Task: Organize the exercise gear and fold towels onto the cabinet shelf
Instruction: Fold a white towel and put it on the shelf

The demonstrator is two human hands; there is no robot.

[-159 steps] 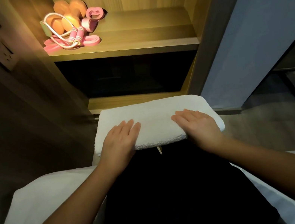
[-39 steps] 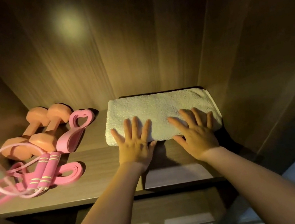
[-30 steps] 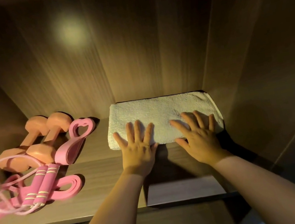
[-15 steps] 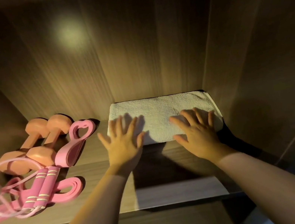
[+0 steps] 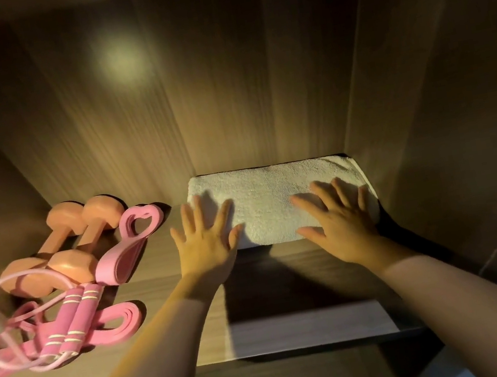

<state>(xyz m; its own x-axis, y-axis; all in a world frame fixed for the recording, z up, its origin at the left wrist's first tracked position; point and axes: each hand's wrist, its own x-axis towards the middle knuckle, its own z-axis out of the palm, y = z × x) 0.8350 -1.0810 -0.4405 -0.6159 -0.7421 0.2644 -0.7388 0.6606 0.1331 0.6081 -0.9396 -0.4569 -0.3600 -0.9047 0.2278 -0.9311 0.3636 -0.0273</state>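
A folded white towel (image 5: 270, 197) lies at the back right of the wooden cabinet shelf (image 5: 174, 341). My right hand (image 5: 341, 221) rests flat on the towel's right front part, fingers spread. My left hand (image 5: 207, 245) is open with fingers apart at the towel's left front corner, partly over the bare shelf. At the left of the shelf lie two orange dumbbells (image 5: 61, 244), a pink heart-shaped loop band (image 5: 130, 242), a pink jump rope (image 5: 74, 318) with its handles side by side, and a flat pink resistance band (image 5: 112, 328).
The cabinet's back panel (image 5: 221, 77) and right side wall (image 5: 428, 123) close in the shelf. A pale strip of light falls on the shelf's front edge (image 5: 299, 332). A lower shelf shows dimly below.
The towel went from my lap onto the shelf. In the last second my left hand slid left off the towel's middle to its left corner; my right hand stayed put.
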